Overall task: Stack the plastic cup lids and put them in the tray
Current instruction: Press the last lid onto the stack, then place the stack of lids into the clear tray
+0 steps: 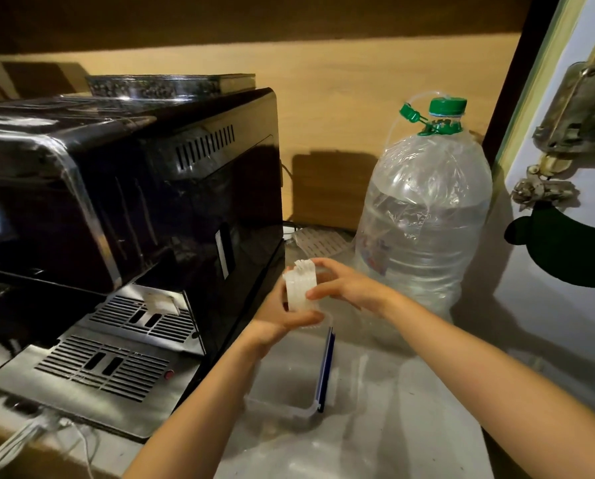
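A stack of clear plastic cup lids (301, 285) stands on edge between both hands, above the far end of the tray. My left hand (282, 318) cups the stack from below and the left. My right hand (341, 283) presses on it from the right with spread fingers. The clear plastic tray (291, 407) with a blue edge strip lies on the counter just below the hands; its inside looks bare where it shows.
A black coffee machine (126, 209) with a steel drip grate (95, 371) stands close on the left. A large water bottle with a green cap (424, 223) stands at the right back. A white panel with a metal latch (572, 140) bounds the right side. White cables (30, 437) hang at front left.
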`<action>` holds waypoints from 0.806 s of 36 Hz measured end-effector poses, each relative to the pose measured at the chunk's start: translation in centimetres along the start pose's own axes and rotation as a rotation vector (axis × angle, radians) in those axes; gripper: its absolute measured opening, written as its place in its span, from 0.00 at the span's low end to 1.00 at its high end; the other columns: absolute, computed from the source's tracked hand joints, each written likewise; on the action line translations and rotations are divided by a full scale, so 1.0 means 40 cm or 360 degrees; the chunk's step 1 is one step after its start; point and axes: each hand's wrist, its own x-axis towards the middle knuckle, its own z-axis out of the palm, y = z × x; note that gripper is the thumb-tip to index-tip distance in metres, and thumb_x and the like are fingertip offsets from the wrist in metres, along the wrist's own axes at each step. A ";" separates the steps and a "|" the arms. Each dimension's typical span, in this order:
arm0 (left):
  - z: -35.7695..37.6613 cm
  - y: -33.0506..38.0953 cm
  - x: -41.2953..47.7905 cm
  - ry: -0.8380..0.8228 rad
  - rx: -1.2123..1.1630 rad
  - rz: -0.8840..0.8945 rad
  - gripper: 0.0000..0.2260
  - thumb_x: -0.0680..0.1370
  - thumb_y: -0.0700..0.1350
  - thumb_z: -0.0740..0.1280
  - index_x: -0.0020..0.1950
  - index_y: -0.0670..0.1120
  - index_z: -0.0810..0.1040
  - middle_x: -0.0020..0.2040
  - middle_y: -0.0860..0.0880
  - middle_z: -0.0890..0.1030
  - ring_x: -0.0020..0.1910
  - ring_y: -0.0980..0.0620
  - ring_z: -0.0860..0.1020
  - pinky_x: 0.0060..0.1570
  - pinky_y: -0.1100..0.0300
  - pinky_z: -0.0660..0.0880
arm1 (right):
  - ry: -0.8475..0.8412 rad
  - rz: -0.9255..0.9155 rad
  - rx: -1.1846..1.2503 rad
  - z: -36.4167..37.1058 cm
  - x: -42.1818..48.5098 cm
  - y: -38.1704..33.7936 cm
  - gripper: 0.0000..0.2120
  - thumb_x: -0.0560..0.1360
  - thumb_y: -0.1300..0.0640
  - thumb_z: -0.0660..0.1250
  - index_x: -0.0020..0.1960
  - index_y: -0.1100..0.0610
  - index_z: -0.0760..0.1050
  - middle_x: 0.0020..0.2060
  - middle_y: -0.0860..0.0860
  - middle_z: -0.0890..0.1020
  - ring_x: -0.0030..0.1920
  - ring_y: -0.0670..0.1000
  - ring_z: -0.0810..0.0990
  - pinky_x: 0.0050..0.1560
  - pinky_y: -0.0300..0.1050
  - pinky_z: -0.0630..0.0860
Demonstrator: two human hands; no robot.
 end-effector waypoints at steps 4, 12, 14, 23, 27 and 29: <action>-0.015 -0.021 -0.010 0.0059 0.0093 0.0044 0.31 0.67 0.32 0.73 0.63 0.51 0.64 0.56 0.49 0.75 0.53 0.55 0.78 0.45 0.69 0.76 | -0.0079 -0.0089 -0.0101 0.004 0.026 0.007 0.26 0.68 0.68 0.70 0.64 0.58 0.70 0.55 0.50 0.78 0.55 0.46 0.76 0.57 0.34 0.73; -0.012 -0.097 -0.019 0.0276 0.0884 -0.0394 0.50 0.65 0.48 0.76 0.75 0.49 0.43 0.76 0.47 0.54 0.72 0.46 0.58 0.68 0.52 0.61 | -0.0092 -0.0101 -0.0715 0.039 0.077 0.046 0.38 0.66 0.65 0.73 0.72 0.57 0.60 0.69 0.53 0.69 0.69 0.52 0.66 0.64 0.40 0.64; -0.007 -0.118 -0.014 0.0268 0.1056 -0.0491 0.50 0.66 0.52 0.74 0.75 0.49 0.42 0.75 0.47 0.55 0.71 0.45 0.61 0.65 0.52 0.64 | -0.0140 -0.0099 -0.0852 0.051 0.086 0.059 0.36 0.67 0.65 0.73 0.71 0.58 0.62 0.67 0.55 0.71 0.68 0.54 0.68 0.63 0.41 0.65; 0.010 -0.199 -0.010 0.0149 0.1391 -0.0761 0.39 0.74 0.59 0.63 0.75 0.49 0.44 0.76 0.46 0.54 0.72 0.44 0.59 0.68 0.51 0.59 | -0.0342 -0.0013 -0.1008 0.100 0.129 0.144 0.26 0.75 0.68 0.63 0.71 0.65 0.60 0.67 0.59 0.69 0.69 0.55 0.66 0.59 0.32 0.61; 0.018 -0.231 -0.011 0.0003 0.1671 -0.0793 0.45 0.71 0.60 0.66 0.75 0.46 0.40 0.76 0.44 0.52 0.72 0.43 0.59 0.67 0.50 0.62 | -0.0382 0.0126 -0.1086 0.123 0.174 0.193 0.33 0.66 0.59 0.74 0.69 0.58 0.66 0.64 0.54 0.74 0.64 0.54 0.72 0.66 0.48 0.69; 0.020 -0.242 -0.006 -0.0076 0.1777 -0.0886 0.45 0.71 0.62 0.64 0.75 0.48 0.38 0.77 0.45 0.49 0.73 0.43 0.57 0.68 0.50 0.61 | -0.0346 0.0157 -0.1076 0.133 0.194 0.211 0.29 0.64 0.57 0.75 0.63 0.58 0.73 0.58 0.56 0.78 0.58 0.57 0.77 0.60 0.49 0.75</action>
